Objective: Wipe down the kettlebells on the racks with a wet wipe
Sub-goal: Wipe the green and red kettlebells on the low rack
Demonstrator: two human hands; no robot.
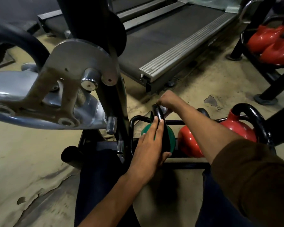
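A green kettlebell [172, 140] with a black handle sits at the left end of a low black rack [185, 164]. My left hand [147, 149] grips the near side of its handle, fingers lying up along it. My right hand [168, 100] is curled over the far top of the handle and holds a pale wet wipe [164, 110] against it. Two red kettlebells [189, 144] [236, 125] with black handles stand to the right on the same rack; my right forearm crosses over the nearer one.
A grey machine arm [56, 89] with a black post juts in close at the left. A treadmill [179, 41] lies ahead. Another black rack with red kettlebells [272, 46] stands at the right. My knees flank the low rack on the worn floor.
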